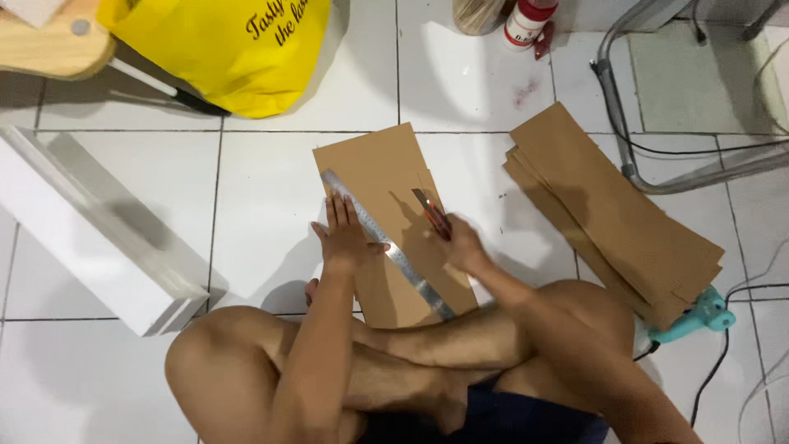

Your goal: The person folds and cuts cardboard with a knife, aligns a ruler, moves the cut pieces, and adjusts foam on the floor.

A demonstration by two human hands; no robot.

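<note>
cardboard sheet [380, 177] on the floor tiles [263, 205] looks thin, light and easy to slide, so your left hand [343, 234] presses flat on the metal ruler [386, 242] while your right hand [463, 245] grips the cutter [431, 210].

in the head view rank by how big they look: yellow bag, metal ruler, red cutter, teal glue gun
1. yellow bag, by far the largest, though cut off by the frame's top edge
2. metal ruler, long and thin, under the left hand
3. teal glue gun
4. red cutter, partly hidden in the right hand
</note>
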